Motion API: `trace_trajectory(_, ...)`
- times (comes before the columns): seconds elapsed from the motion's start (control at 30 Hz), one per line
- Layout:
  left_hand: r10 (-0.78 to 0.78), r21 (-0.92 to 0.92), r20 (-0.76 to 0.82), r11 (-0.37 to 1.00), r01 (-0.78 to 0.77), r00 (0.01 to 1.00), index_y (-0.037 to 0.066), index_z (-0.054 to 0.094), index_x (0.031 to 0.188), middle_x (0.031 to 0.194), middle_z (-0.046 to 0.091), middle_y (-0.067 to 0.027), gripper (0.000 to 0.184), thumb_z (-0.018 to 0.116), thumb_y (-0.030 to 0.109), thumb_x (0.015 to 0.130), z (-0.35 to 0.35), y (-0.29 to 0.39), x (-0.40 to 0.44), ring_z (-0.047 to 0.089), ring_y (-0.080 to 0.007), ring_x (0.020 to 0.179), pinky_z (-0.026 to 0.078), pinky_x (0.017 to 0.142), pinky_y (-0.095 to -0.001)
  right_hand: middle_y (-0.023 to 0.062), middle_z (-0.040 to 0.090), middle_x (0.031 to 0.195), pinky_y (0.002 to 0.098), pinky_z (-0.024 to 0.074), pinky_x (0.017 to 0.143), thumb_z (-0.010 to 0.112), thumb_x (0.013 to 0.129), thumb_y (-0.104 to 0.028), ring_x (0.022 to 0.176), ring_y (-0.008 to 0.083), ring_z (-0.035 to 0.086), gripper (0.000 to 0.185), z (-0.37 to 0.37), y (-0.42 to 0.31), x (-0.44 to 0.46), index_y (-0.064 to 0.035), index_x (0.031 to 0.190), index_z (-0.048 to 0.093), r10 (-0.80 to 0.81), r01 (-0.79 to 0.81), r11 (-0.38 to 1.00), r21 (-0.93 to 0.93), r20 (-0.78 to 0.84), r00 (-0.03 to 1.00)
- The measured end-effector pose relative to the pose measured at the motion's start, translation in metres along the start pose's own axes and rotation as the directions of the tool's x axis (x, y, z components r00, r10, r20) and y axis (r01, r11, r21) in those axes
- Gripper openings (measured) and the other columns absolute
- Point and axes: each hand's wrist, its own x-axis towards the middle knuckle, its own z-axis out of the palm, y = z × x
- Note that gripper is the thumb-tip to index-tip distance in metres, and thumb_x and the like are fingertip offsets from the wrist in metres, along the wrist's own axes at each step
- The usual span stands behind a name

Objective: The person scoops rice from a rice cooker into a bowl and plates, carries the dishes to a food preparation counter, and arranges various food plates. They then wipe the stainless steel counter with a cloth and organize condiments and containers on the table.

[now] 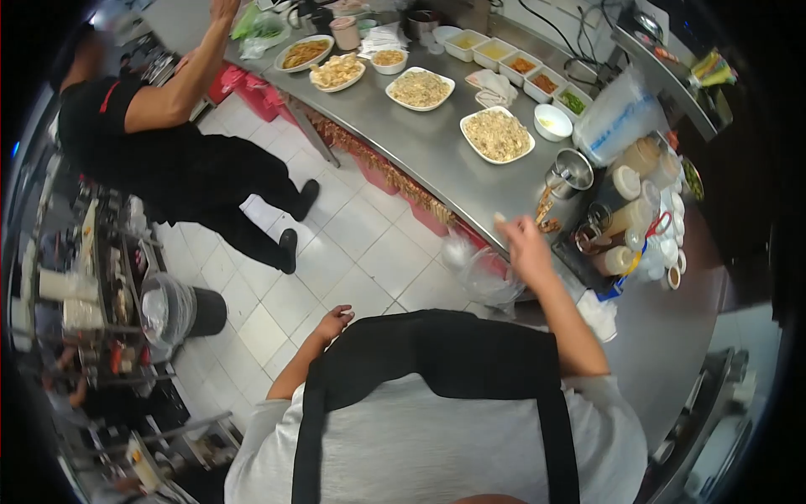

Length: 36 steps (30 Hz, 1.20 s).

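Observation:
My right hand is raised at the front edge of the steel counter, its fingers pinched around a small pale bit I cannot make out. Just beyond it, a tipped metal cup lies with brown pieces of food spilled in front of its mouth. A square white plate of rice-like food sits farther up the counter, and a similar plate stands to its left. Down by my left side hangs my left hand, away from the counter, fingers loosely apart with nothing visible in them.
Sauce bottles crowd the counter at the right. Along the back stand white tubs of toppings, a small white bowl and a folded cloth. Across the tiled floor are a co-worker in black and a lined bin.

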Motion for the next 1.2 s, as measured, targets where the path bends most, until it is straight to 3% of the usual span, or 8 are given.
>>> trace_trajectory(0.17,0.046,0.019,-0.105,0.999,-0.044,0.993,0.02,0.042,0.132,0.111,0.054,-0.0081,0.053,0.06,0.035,0.085,-0.029,0.144,-0.009,0.052,-0.0185,0.095,0.044,0.08,-0.0382,0.0112,0.053,0.091,0.0349,0.0477,0.066,0.059,0.075,-0.002,0.077,0.0269,0.057,0.026,-0.023,-0.009,0.053,-0.0093,0.1,0.061,0.014,-0.064,0.992,-0.106,-0.419,0.908)
trace_trajectory(0.23,0.189,0.057,-0.058,0.981,-0.186,0.98,0.02,0.039,0.134,0.118,0.053,-0.0078,0.053,0.057,0.034,0.086,-0.048,0.207,0.008,0.051,-0.0204,0.103,0.042,0.086,-0.0411,0.0088,0.056,0.091,0.0306,0.0474,0.065,0.059,0.08,-0.004,0.077,0.0215,0.058,0.023,-0.004,0.002,0.064,-0.0062,0.103,0.059,0.306,-0.223,0.929,0.297,-0.274,0.912)
trace_trajectory(0.37,0.537,0.195,0.0,0.827,-0.527,0.844,0.011,0.039,0.134,0.124,0.052,-0.0072,0.05,0.053,0.03,0.089,-0.06,0.384,0.025,0.051,-0.0197,0.108,0.04,0.09,-0.0357,0.0079,0.059,0.083,0.0249,0.0481,0.06,0.055,0.084,-0.003,0.069,0.0129,0.059,0.015,0.032,-0.01,0.096,-0.0017,0.099,0.058,0.645,-0.344,0.05,0.938,0.232,0.728)
trace_trajectory(0.67,0.827,0.217,-0.152,0.563,-0.797,0.542,0.004,0.051,0.119,0.111,0.055,-0.0054,0.034,0.055,0.021,0.089,-0.112,0.625,0.088,0.054,-0.014,0.099,0.043,0.084,-0.0289,0.0097,0.059,0.096,0.0276,0.0497,0.069,0.065,0.08,-0.01,0.083,0.0164,0.059,0.036,0.109,-0.007,0.337,-0.0033,0.113,0.053,0.318,-0.132,0.517,0.846,-0.046,0.947)
trace_trajectory(0.73,0.851,0.154,-0.196,0.518,-0.842,0.488,0.003,0.056,0.11,0.101,0.058,-0.0037,0.028,0.059,0.018,0.087,-0.123,0.651,0.087,0.054,-0.0104,0.089,0.044,0.079,-0.0251,0.0175,0.051,0.117,0.0373,0.047,0.085,0.076,0.069,-0.021,0.106,0.0257,0.053,0.068,0.12,-0.01,0.424,-0.01,0.128,0.043,0.186,-0.093,0.885,0.457,-0.162,0.969)
trace_trajectory(0.9,0.97,0.378,-0.161,0.231,-0.897,0.182,0.005,0.058,0.095,0.095,0.058,-0.0031,0.015,0.062,0.011,0.082,-0.156,0.722,0.081,0.057,-0.014,0.087,0.046,0.077,-0.0269,0.0216,0.03,0.138,0.0487,0.0352,0.098,0.083,0.05,-0.045,0.127,0.0376,0.032,0.114,0.183,0.008,0.561,-0.0207,0.142,0.019,0.259,-0.261,0.965,-0.017,0.178,0.949)
trace_trajectory(1.03,0.879,0.7,0.347,-0.475,-0.533,-0.328,0.01,0.059,0.104,0.113,0.056,-0.0085,0.029,0.063,0.008,0.075,-0.148,0.783,0.075,0.055,-0.0245,0.103,0.045,0.085,-0.0337,0.0212,0.029,0.139,0.0524,0.0348,0.097,0.083,0.048,-0.046,0.128,0.039,0.03,0.118,0.197,-0.002,0.595,-0.0254,0.143,0.015,0.429,-0.411,0.903,-0.124,0.308,0.849)
trace_trajectory(1.2,0.377,0.418,0.777,-0.908,-0.033,-0.504,0.015,0.056,0.112,0.128,0.048,-0.0097,0.038,0.055,0.007,0.075,-0.096,0.854,0.101,0.044,-0.0268,0.122,0.027,0.105,-0.0457,0.0208,0.031,0.138,0.0537,0.0353,0.096,0.081,0.051,-0.04,0.127,0.0395,0.029,0.112,0.198,-0.026,0.603,-0.0261,0.143,0.018,0.522,-0.485,0.853,-0.194,0.303,0.797)
